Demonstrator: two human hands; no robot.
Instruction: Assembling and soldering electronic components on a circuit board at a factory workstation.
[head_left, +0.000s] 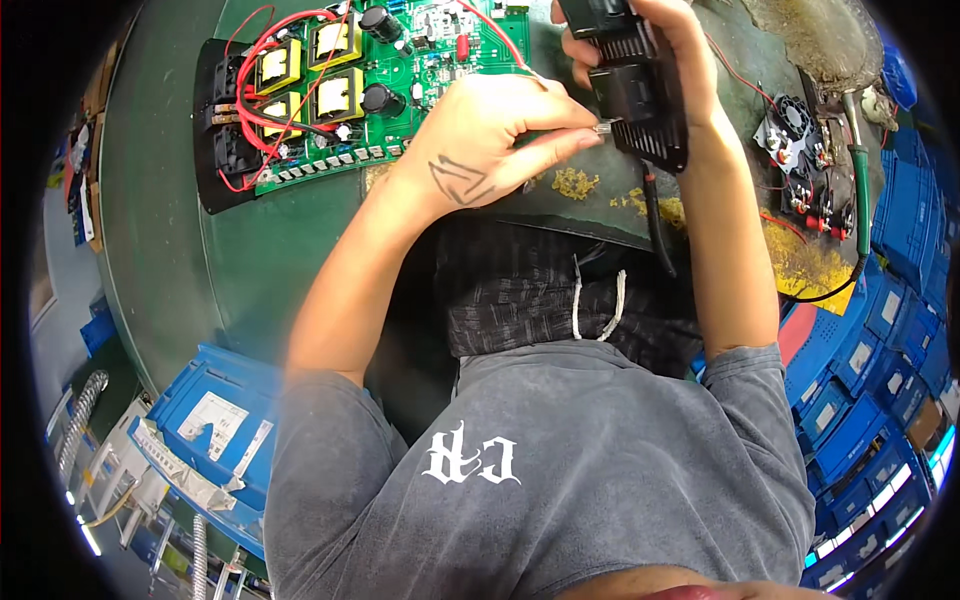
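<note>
**Handling Hazards at the Surface**

Read clock positions from the black panel [648,100], held up near the front edge of the surface [260,250]. Gripped along both sides in the right hand [690,60]. At 8 o'clock, in the left hand [490,130]: small pale piece [602,128], pinched narrowly between thumb and index finger, close to the panel's edge. Cannot tell exact kind, or whether touching the panel.

Also note: green circuit board [405,68] at 9 o'clock; red wire [505,38] at 10 o'clock; black cable [655,215] at 6 o'clock; small fan unit [795,125] at 3 o'clock; soldering iron [859,180] at 4 o'clock.

Possible faults:
- Dropped or misaligned piece, from fingertip-only hold or tilted panel.
- Panel jerked sideways, from black cable snagging on the surface edge.
- Strained joint, from tugging the red wire.
- Possible burn, from swinging right toward the iron; cannot tell whether hot.
</note>
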